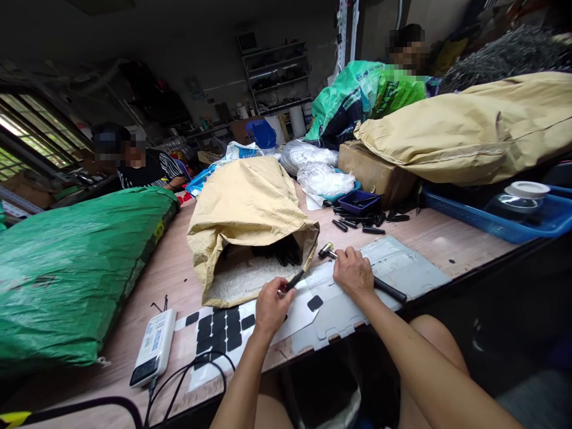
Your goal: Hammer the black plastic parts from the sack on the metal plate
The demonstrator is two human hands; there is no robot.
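Observation:
My left hand (271, 307) pinches a short black cylindrical piece (295, 280), which points up and to the right near the open mouth of a tan sack (252, 202). More dark pieces show inside the sack. My right hand (353, 273) is closed around the shaft of a small hammer (390, 290); its metal head lies to the left and its black handle to the right. Beneath the hammer is a translucent plastic sheet (402, 262). White sheets bearing black rounded-square stickers (218, 328) lie by my left hand, and one loose-looking sticker (315, 303) sits between the hands.
A white power bank (154, 345) with black cables lies at the front left, beside a bulging green sack (80, 274). Behind are black pieces (373, 230), a small dark-blue tray (360, 202), a cardboard box (373, 170) and a blue basket (496, 217). Two people sit farther back.

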